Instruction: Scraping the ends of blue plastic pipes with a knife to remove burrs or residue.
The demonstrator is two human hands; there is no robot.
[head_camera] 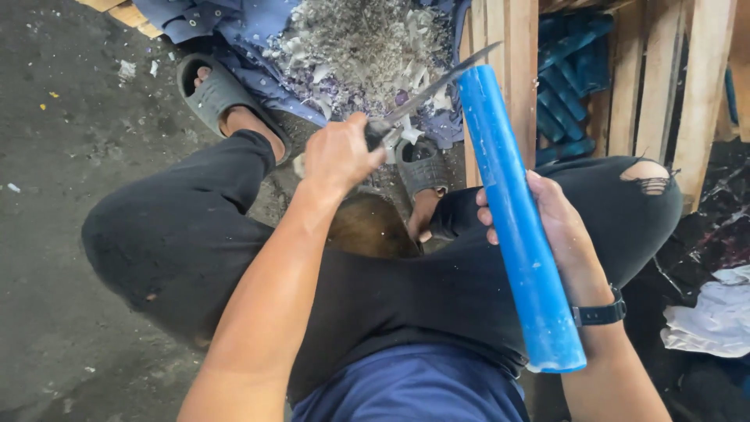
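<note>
My left hand [340, 156] is closed round the handle of a long knife [439, 81]. Its blade points up and to the right, and its tip reaches the top end of a blue cylinder [517, 234]. My right hand [561, 227] grips that thick, smooth blue cylinder from behind at about its middle, holding it slanted over my right knee. A black watch [600, 313] sits on my right wrist. I am squatting in black trousers, one torn at the knee.
A heap of pale shavings [359, 43] lies on a blue cloth [226, 23] beyond my grey sandals [212, 94]. A wooden slatted crate [522, 55] at the upper right holds several more blue cylinders [569, 86]. Crumpled white material [712, 319] lies at the right. The floor is dark concrete.
</note>
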